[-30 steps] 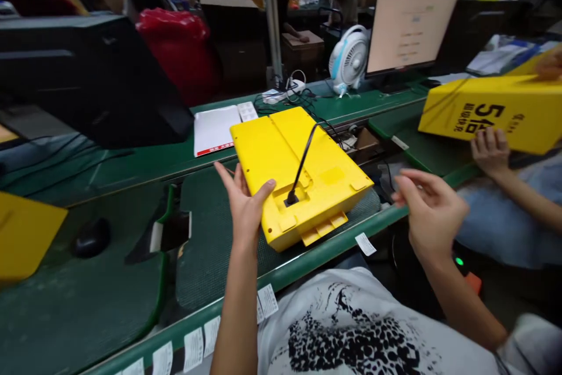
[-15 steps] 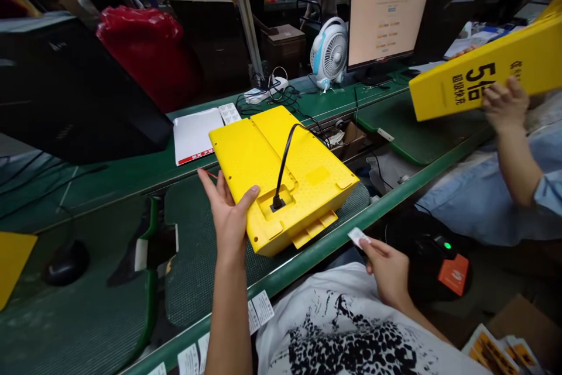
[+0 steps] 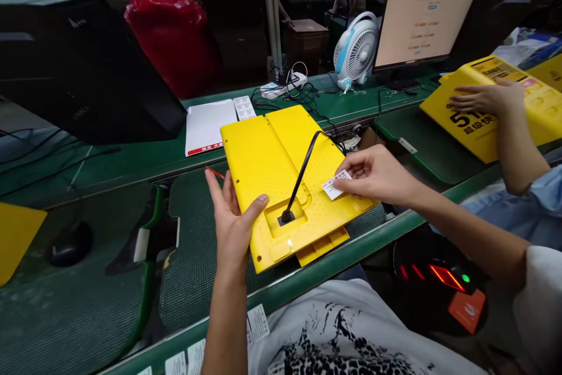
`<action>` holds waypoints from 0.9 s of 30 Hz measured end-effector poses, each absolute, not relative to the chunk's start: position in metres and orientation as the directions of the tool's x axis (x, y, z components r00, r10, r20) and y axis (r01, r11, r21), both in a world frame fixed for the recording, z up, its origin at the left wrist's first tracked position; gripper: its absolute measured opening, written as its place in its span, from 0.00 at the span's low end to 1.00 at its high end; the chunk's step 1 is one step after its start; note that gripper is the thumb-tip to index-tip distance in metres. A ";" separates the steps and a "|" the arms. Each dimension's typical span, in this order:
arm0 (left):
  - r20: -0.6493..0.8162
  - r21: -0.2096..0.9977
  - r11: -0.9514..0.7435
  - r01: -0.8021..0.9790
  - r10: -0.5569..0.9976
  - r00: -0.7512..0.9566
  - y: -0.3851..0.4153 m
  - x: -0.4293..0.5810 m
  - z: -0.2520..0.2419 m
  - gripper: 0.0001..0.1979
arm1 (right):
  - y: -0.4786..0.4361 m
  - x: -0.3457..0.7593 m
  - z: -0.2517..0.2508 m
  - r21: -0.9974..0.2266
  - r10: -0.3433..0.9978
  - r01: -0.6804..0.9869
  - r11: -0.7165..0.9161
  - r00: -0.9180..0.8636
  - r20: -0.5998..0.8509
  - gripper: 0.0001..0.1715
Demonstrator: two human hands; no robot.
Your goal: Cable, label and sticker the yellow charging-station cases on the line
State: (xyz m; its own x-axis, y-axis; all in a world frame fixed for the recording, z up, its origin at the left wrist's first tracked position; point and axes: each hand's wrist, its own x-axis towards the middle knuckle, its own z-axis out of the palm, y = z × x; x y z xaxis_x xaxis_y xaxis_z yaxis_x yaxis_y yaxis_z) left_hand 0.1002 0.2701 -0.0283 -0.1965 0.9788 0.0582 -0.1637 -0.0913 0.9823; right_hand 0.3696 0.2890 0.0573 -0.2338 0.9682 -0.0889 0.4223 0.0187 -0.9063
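A yellow plastic device casing (image 3: 272,152) lies tilted on the green conveyor, a black power cord (image 3: 302,179) plugged into its recessed socket. My left hand (image 3: 235,220) grips its left edge, thumb over the top face and the other fingers along the side, partly hidden. Between the thumb and fingers of my right hand (image 3: 373,176) is a small white printed label (image 3: 336,185), held at the right part of the casing's top face. Whether the label touches the surface, I cannot tell. A thin red strip shows beside my left fingers.
More labels (image 3: 257,323) hang along the conveyor's front rail. Behind are a white sheet (image 3: 211,123), tangled cables, a fan (image 3: 356,53) and a monitor (image 3: 428,18). On the right, a co-worker's hand (image 3: 496,97) rests on another yellow unit (image 3: 474,123). A scanner glows red below (image 3: 448,275).
My right hand has brought the label up from the front rail to over the casing. My left hand keeps its grip. The co-worker's yellow unit has come down onto the conveyor.
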 end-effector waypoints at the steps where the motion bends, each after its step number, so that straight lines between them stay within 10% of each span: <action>1: 0.052 0.983 -0.085 -0.164 0.979 -0.196 0.270 0.100 -0.028 0.63 | 0.293 0.367 0.051 -0.918 0.960 0.396 -0.011 -0.252 -0.120 0.07; 27: -0.035 0.978 -0.012 -0.209 0.975 -0.218 0.263 0.105 -0.017 0.63 | 0.281 0.362 0.037 -0.897 0.984 0.431 0.100 -0.179 0.024 0.07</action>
